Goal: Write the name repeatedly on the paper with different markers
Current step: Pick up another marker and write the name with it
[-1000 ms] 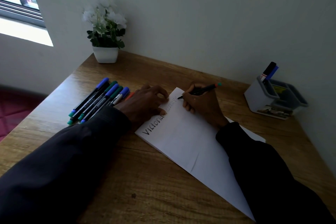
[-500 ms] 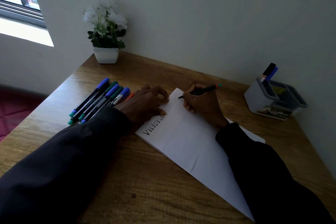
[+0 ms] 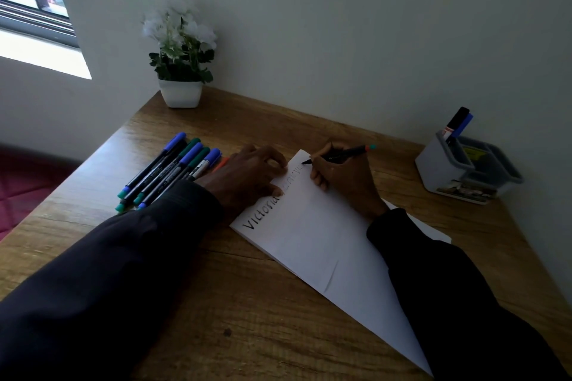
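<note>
Paper [image 3: 325,241]: white sheet angled on wooden surface [image 3: 247,303], "Victoria" written along one edge. My left hand [image 3: 247,182] rests on it, fingers [image 3: 275,161] relaxed; my right hand [image 3: 343,179] grips black marker [image 3: 340,155], tip at far corner. Spare markers [image 3: 167,170] lie left.

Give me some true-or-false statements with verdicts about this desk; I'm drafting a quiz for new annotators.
1. The right hand grips a black marker with a teal end. True.
2. The left hand lifts the white paper sheet off the wooden desk. False: it rests on the sheet, which lies flat.
3. The loose blue- and green-capped markers lie right of the sheet. False: they lie left of it.
4. The grey plastic organiser holds upright markers. True.
</note>
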### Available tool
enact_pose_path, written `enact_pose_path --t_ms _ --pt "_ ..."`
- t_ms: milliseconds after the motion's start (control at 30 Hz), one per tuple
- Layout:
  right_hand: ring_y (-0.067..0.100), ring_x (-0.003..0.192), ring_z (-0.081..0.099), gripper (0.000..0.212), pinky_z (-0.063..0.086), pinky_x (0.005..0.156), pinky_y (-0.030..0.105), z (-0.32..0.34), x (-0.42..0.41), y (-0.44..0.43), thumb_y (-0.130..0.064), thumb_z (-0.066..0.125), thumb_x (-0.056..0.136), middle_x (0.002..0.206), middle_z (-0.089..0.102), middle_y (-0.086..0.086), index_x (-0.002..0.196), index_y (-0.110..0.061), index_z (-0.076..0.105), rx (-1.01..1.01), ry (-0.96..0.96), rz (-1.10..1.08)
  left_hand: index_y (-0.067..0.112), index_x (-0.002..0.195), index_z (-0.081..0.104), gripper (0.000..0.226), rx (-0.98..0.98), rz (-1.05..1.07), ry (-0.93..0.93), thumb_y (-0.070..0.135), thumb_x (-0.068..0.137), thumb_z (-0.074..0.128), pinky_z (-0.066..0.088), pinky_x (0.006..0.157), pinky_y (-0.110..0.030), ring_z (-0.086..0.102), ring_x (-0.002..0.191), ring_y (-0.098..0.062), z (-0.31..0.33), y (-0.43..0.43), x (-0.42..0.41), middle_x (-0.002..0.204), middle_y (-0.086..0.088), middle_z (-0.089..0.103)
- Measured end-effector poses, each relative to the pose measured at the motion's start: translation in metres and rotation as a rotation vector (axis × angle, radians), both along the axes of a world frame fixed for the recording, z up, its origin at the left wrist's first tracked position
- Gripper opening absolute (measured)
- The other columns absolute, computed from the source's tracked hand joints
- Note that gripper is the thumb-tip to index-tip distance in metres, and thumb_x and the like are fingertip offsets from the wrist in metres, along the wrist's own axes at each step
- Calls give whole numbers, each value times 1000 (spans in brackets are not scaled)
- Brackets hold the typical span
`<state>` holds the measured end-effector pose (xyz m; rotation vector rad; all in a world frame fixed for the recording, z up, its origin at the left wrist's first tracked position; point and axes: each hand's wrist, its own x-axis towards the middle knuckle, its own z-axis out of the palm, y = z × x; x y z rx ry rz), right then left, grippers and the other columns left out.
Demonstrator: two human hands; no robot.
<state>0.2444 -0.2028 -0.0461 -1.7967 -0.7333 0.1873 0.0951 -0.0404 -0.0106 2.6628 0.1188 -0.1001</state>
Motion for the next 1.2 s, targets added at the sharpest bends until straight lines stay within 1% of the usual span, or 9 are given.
enact_pose_path --t_ms 133,333,500,633,733,833,967,1100,1200 --pt "28 48 62 15 50 46 32 -1 1 1 3 67 89 64 68 19 75 -3 66 28 0 -1 27 144 46 51 -3 -2 -10 30 95 62 35 101 -25 30 136 -17 2 -2 -2 150 8 30" --pt "29 46 61 14 49 44 32 0 2 0 4 68 87 62 68 19 75 8 63 24 3 -19 27 144 45 51 -10 14 -2 29 96 61 35 98 -23 32 134 -15 5 -4 -3 150 6 30" --pt "27 47 62 13 51 45 31 0 2 1 3 66 90 64 68 19 77 3 66 28 6 -7 26 145 44 52 14 2 10 29 96 60 34 101 -24 30 134 -16 5 -4 -2 151 6 29" --pt "29 50 63 11 52 45 31 -1 4 1 3 65 90 64 69 15 81 8 65 47 6 -29 26 144 45 52 16 -5 0 30 95 62 33 100 -24 30 134 -16 1 -2 -1 151 7 30" --pt "26 52 65 10 53 47 31 -2 4 0 -1 67 91 66 70 13 85 7 67 17 -3 -15 26 144 46 52 31 -17 -6 30 95 62 34 103 -27 28 136 -16 0 0 0 152 8 30" --pt "25 50 64 12 52 46 31 -2 4 2 -2 69 90 65 70 14 84 8 66 6 14 -34 27 144 45 51 15 -9 -6 30 95 62 34 101 -26 29 135 -16 1 -1 -1 152 8 30" --pt "29 46 61 16 49 44 30 -1 3 2 0 69 86 61 68 18 76 11 63 24 7 -73 28 144 44 51 -30 25 -5 29 96 61 35 96 -23 33 133 -16 3 -2 -2 150 7 30" --pt "29 49 64 12 53 48 33 -2 4 1 0 67 90 64 70 16 80 7 66 28 -14 -40 28 143 45 52 1 15 -13 30 95 62 34 99 -25 30 135 -17 1 -2 0 151 8 31" --pt "29 52 65 11 55 50 34 -3 4 1 -1 67 91 65 70 14 82 6 67 38 -12 -42 28 143 46 52 2 13 -8 30 94 63 34 98 -25 30 134 -16 -1 -2 1 151 9 31"
